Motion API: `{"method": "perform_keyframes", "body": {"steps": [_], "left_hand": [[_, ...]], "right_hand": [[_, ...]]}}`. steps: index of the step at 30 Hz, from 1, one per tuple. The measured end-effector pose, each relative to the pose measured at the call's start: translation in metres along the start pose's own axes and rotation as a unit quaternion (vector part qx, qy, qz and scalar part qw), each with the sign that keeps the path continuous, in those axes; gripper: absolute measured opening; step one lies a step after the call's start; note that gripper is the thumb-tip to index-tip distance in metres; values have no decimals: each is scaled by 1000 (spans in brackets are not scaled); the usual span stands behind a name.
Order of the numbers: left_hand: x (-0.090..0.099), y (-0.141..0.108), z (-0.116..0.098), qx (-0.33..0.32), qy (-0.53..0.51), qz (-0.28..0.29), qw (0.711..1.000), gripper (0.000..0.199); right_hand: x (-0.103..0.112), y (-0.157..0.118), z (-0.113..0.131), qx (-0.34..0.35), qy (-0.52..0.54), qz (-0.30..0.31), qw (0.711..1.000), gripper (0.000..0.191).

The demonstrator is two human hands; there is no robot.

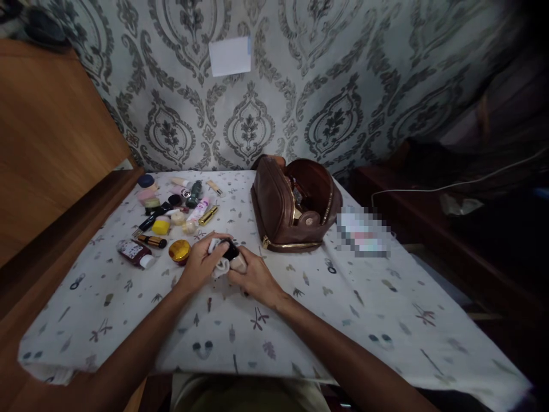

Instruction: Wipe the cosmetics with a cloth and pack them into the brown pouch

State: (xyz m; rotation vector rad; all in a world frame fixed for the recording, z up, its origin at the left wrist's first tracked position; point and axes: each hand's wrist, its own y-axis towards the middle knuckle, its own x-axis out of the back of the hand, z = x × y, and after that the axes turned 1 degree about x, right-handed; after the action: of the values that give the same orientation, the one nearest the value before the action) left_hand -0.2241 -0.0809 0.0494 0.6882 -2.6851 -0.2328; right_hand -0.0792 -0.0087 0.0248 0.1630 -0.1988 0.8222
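My right hand grips a small beige bottle with a black cap, likely makeup by its look, above the middle of the table. Closed around a white cloth, my left hand presses it against the bottle's black cap. Just left of that hand sits a round amber-gold jar. Beyond my right hand stands a brown leather bag, unzipped, with its lid raised and some items partly visible inside.
Several cosmetics lie at the left, among them a dark red bottle with a white cap, a yellow container and a gold tube. A wooden cabinet borders the left side. A pale cable runs at the right.
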Motion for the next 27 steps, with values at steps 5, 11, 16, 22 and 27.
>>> {"method": "perform_keyframes", "body": {"steps": [5,11,16,22,27], "left_hand": [[10,-1,-7,-32,1,-148,988,43],[-5,-9,-3,-264,219,19,939,40],[-14,-10,3,-204,259,82,940,40],[-9,-9,-3,-99,132,9,986,36],[-6,-5,-6,32,-33,-25,999,36]], "right_hand": [[1,1,0,11,32,-16,999,18],[-1,0,2,15,-8,-13,1000,20],[-3,0,1,-4,-53,16,998,22],[-2,-1,2,-7,-66,60,996,23],[-1,-4,4,-38,48,99,993,39]]}}
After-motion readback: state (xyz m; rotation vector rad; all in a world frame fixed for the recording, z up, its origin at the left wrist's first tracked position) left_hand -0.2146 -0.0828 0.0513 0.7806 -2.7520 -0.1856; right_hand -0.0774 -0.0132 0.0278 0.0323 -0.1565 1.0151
